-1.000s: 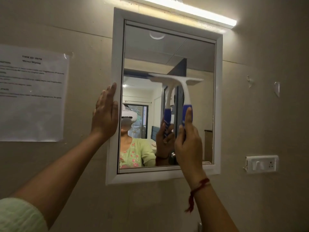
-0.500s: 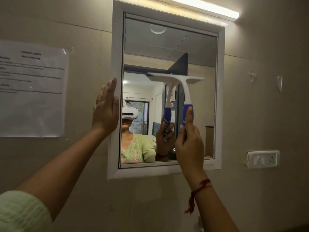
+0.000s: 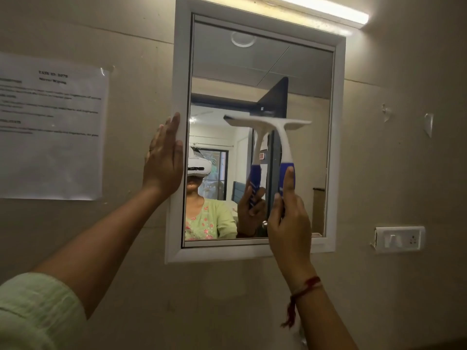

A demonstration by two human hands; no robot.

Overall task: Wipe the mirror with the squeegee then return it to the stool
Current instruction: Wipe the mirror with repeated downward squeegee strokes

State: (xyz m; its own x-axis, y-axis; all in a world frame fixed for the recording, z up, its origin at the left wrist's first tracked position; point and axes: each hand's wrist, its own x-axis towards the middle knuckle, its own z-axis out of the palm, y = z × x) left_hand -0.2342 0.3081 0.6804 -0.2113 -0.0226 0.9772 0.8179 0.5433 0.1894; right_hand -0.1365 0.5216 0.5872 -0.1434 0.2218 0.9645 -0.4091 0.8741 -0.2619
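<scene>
Gripping the blue handle of a white squeegee point(image 3: 281, 131), a person's right hand point(image 3: 288, 224) is curling its fingers round it, with one finger lying straight up the handle's back. Above the hand, the squeegee's blade is lying level against the glass of the wall mirror point(image 3: 307, 82), roughly midway up the pane. Left of the grip, the left hand point(image 3: 164, 160) is pressing flat, fingers straight, on the mirror's white frame point(image 3: 177, 72). Below the grip, a red thread point(image 3: 304, 289) is circling the right wrist. Farther left, a printed sheet point(image 3: 50, 137) is hanging on the wall. To the right, a switch plate point(image 3: 399, 238) is sitting near the frame's lower corner, and a tube light point(image 3: 321, 8) is glowing above the mirror.
</scene>
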